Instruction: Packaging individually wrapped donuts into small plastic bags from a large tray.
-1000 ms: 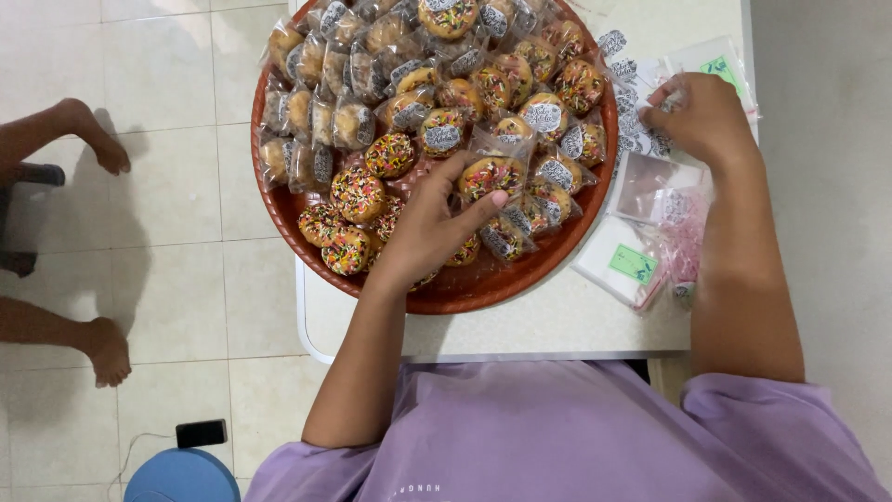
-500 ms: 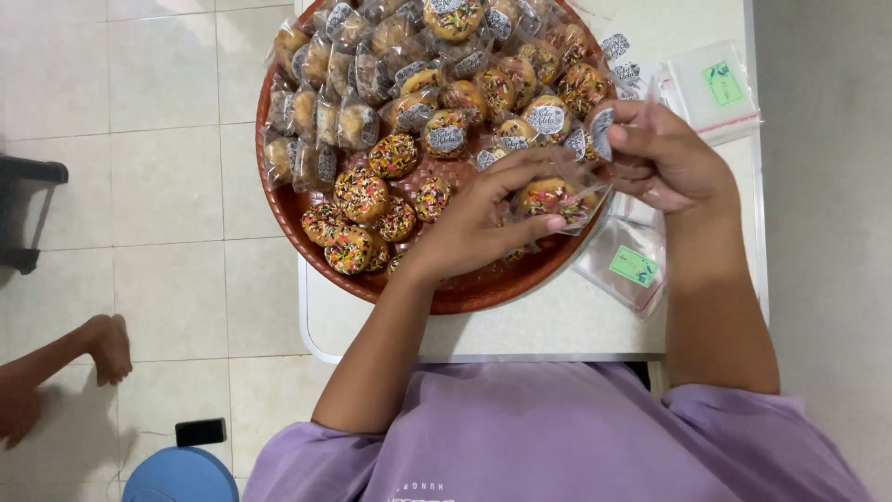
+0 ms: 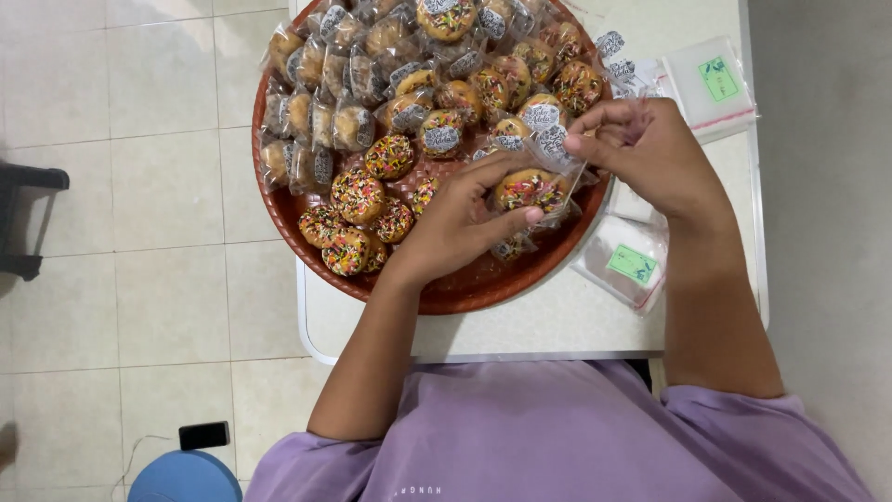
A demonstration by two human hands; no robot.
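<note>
Nearest the camera, a lilac shirt (image 3: 557,437) fills the bottom edge, and both bare forearms reach up from it over the white desk (image 3: 548,325). The left hand (image 3: 460,223) is closed around a sprinkled doughnut (image 3: 528,189), thumb under it and fingers over its near side, holding it just above the front rim of the round brown tray (image 3: 465,293). The right hand (image 3: 650,153) pinches the open mouth of a clear plastic bag (image 3: 564,153) that lies against the doughnut's far side. Left of the hands, several unwrapped sprinkled doughnuts (image 3: 358,218) sit on the tray. Just right of the tray, a stack of empty bags with green labels (image 3: 632,260) lies on the desk. Farther back, wrapped doughnuts (image 3: 409,65) crowd the tray's far half.
</note>
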